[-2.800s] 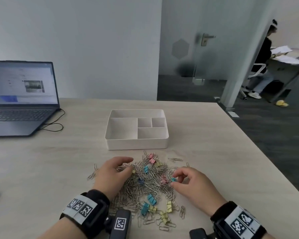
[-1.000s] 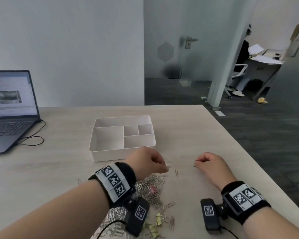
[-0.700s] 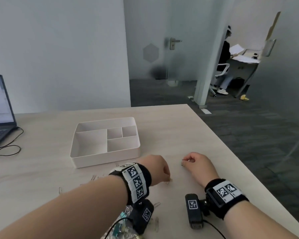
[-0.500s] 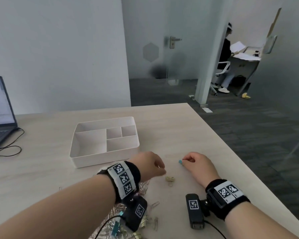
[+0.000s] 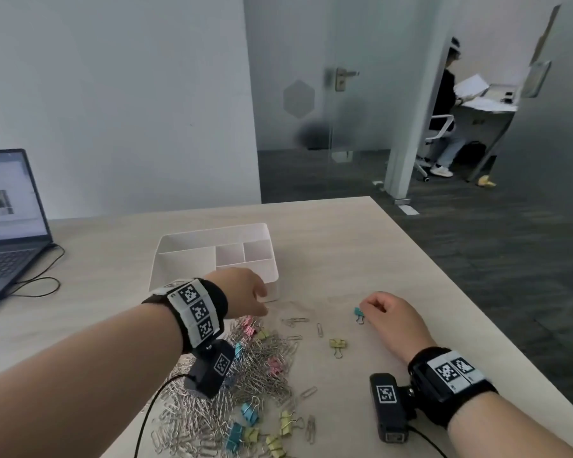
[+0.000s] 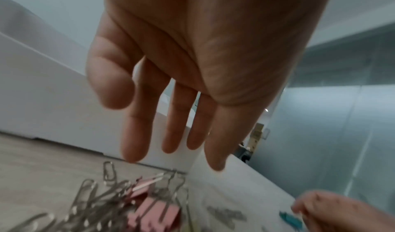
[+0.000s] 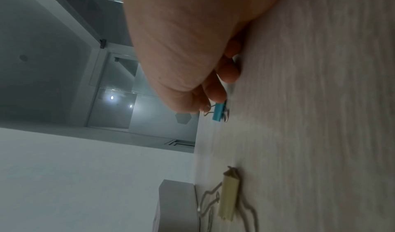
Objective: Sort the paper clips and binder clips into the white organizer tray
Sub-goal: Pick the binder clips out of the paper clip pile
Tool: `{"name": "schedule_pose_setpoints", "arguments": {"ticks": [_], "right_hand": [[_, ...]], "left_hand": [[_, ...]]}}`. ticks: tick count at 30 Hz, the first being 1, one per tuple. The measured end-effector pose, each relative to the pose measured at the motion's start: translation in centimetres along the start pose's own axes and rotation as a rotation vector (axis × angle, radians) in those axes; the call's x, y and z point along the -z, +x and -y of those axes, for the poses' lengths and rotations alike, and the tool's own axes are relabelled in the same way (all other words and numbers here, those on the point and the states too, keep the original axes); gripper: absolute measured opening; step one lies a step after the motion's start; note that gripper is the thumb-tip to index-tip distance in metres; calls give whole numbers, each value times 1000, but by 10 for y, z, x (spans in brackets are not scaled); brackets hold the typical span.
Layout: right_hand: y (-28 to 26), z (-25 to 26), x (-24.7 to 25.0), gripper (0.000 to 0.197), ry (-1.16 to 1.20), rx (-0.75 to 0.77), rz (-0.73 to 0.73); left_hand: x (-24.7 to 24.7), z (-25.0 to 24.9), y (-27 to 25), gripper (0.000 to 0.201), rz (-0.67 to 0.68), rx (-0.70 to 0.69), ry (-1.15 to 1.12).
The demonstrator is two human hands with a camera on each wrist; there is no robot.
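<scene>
The white organizer tray [image 5: 166, 259] stands mid-table with bare compartments. My left hand [image 5: 260, 300] hovers at the tray's near right corner; in the left wrist view its fingers [image 6: 134, 142] are straight and hold nothing. My right hand [image 5: 364, 307] rests on the table to the right and pinches a blue binder clip [image 5: 359, 314] by its wire handle [image 7: 206, 111]. A yellow binder clip [image 5: 338, 343] lies alone between the hands. The pile of silver paper clips [image 5: 262, 375], mixed with pink, blue and yellow binder clips, lies below my left wrist.
An open laptop [image 5: 7, 226] with a black cable [image 5: 40, 282] sits at the far left. The table's right edge [image 5: 477, 312] runs close to my right hand. Stray paper clips [image 5: 295, 320] lie in front of the tray. A person sits beyond the glass wall.
My left hand has lifted away from the yellow binder clip, moved toward the tray corner and opened. My right hand has stayed in place, still pinching the blue clip.
</scene>
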State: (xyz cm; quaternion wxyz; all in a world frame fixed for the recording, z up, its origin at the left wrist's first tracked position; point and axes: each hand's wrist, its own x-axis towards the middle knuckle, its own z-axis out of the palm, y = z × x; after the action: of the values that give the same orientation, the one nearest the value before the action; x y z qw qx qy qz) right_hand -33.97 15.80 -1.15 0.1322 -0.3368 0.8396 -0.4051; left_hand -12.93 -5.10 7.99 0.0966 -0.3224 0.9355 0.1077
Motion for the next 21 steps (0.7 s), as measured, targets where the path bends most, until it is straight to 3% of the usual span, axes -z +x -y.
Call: {"name": "schedule_pose_setpoints", "arguments": {"ticks": [2,5,11,21], "right_hand": [[0,-1,0,17,14,-3,6],[-2,-3,-1,18,30,-5,13],[-2,-3,-1,19,39,-2,18],[-2,-4,1,20,51,-5,20]], "left_hand": [[-3,-4,-3,44,55,-29,47],[-7,-6,-5,33,103,-51,61],[-10,7,-6,14,162,-18,-88],[2,-5,12,6,47,-49,-361]]}}
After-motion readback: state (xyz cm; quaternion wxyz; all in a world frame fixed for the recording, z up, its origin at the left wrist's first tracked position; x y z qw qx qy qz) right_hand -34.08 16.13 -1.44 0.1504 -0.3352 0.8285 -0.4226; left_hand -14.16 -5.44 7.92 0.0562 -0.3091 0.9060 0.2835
